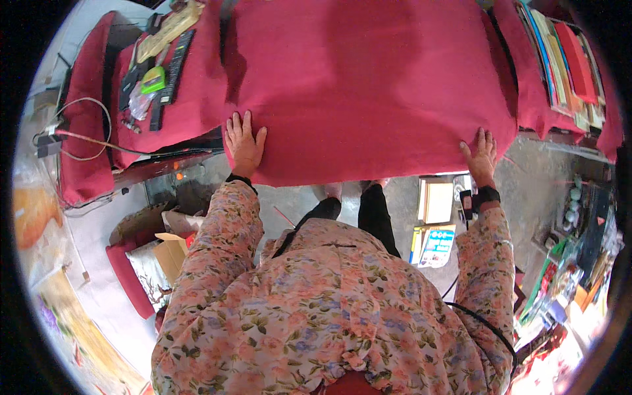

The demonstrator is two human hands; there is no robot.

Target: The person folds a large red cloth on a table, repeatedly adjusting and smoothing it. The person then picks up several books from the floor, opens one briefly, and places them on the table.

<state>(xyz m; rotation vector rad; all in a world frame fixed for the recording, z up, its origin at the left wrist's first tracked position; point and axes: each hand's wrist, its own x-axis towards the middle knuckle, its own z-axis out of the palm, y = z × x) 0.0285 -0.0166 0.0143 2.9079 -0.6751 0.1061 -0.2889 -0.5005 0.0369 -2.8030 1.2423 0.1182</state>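
A wide red cloth (pixel 365 133) lies smooth over a broad surface in front of me, with a shadow across its far part. My left hand (pixel 245 148) rests flat on its near left corner, fingers spread and pointing away from me. On the near right edge lies my right hand (pixel 481 154), palm down with the fingers apart, a dark band around its wrist. Neither hand holds anything. The cloth's near edge hangs between the two hands, above my feet.
At left, a red-covered surface bears a remote control (pixel 177 66), a green tape measure (pixel 153 80) and cables. Books (pixel 568 64) stand at far right. Booklets (pixel 437 246) lie on the floor beside my legs. An open cardboard box (pixel 170 256) is at lower left.
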